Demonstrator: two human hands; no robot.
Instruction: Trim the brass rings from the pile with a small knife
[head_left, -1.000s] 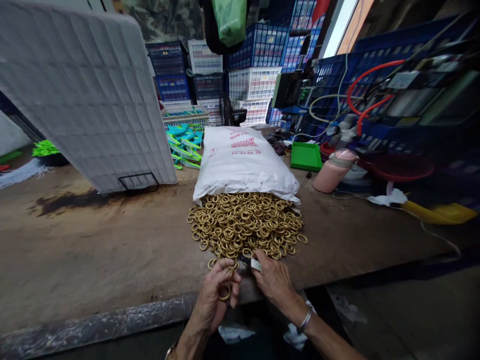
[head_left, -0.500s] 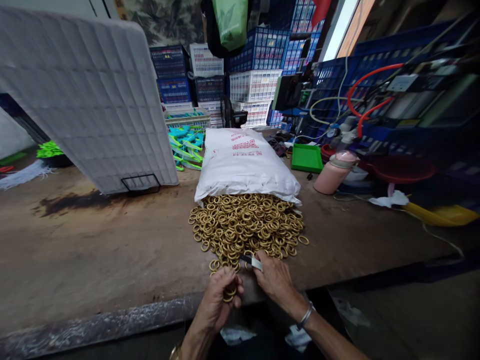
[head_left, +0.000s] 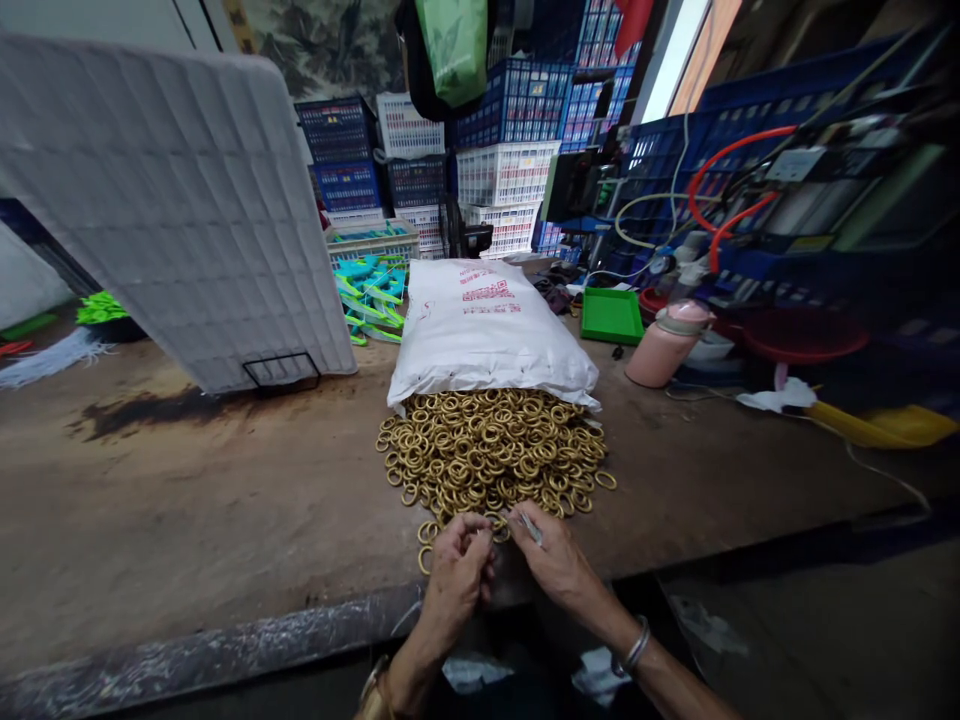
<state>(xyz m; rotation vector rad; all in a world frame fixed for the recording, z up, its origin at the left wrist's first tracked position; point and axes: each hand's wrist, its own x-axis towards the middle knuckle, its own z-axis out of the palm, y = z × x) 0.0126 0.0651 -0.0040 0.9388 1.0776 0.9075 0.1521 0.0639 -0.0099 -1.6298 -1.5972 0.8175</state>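
Observation:
A heap of gold-coloured rings (head_left: 502, 450) spills from the front of a white sack (head_left: 487, 320) lying on the table. At the heap's near edge, my left hand (head_left: 454, 570) is closed with thumb and fingertips together. The rings that showed in it half a second ago are now hidden by its fingers. Close by on the right, my right hand (head_left: 555, 560) is closed around a small tool with a pale flat part (head_left: 531, 528); its dark tip is not visible now. The fingertips of both hands are near each other but apart.
A tall white padded panel (head_left: 187, 210) stands on the left, beside blue and green plastic pieces (head_left: 371, 295). To the right are a green tray (head_left: 611, 315), a pink bottle (head_left: 667, 345) and a red dish (head_left: 806, 335). Stacked crates (head_left: 506, 175) fill the back.
My left hand has moved up and to the right and turned, hiding the rings in it. My right hand has shifted slightly right, and the tool in it has changed angle.

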